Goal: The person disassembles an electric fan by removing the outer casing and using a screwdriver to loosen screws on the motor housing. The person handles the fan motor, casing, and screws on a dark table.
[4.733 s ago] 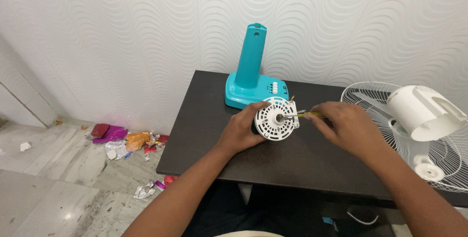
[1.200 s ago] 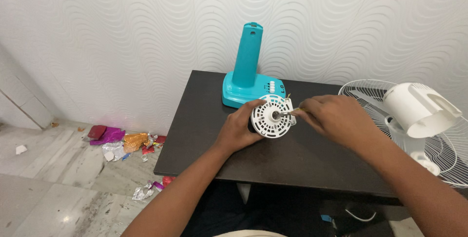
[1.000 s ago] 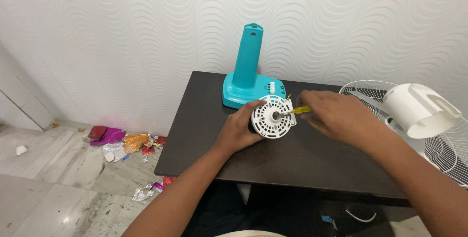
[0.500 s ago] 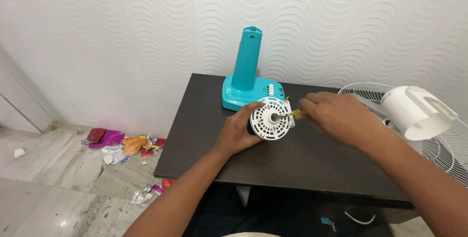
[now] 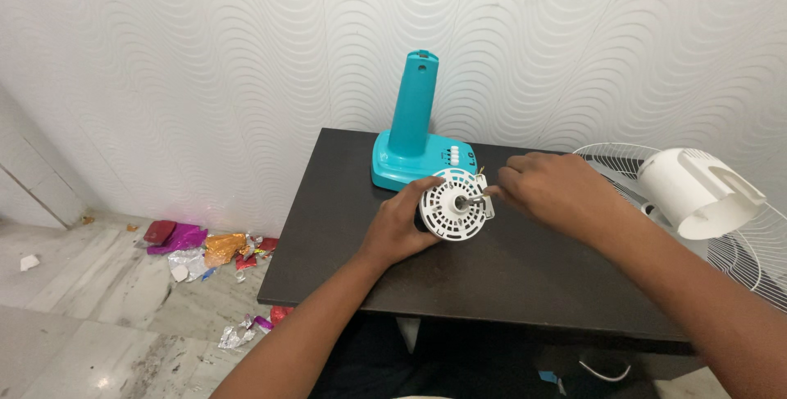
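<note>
a round white slotted motor cover [image 5: 453, 209], with a metal shaft at its centre, is held on edge above the dark worktop [image 5: 492, 272] by the closed grip of the left hand [image 5: 399, 225]. a thin tool, mostly hidden, is pinched in the right hand [image 5: 549, 194] at the shaft. crumpled foil wrappers [image 5: 205, 247] in pink, orange and silver are strewn on the floor by the wall.

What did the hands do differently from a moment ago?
The right hand slid closer to the white round motor cover, so the yellow screwdriver handle seen earlier is now hidden under its fingers. The left hand still grips the cover from behind. The teal fan base and the white housing stayed put.
</note>
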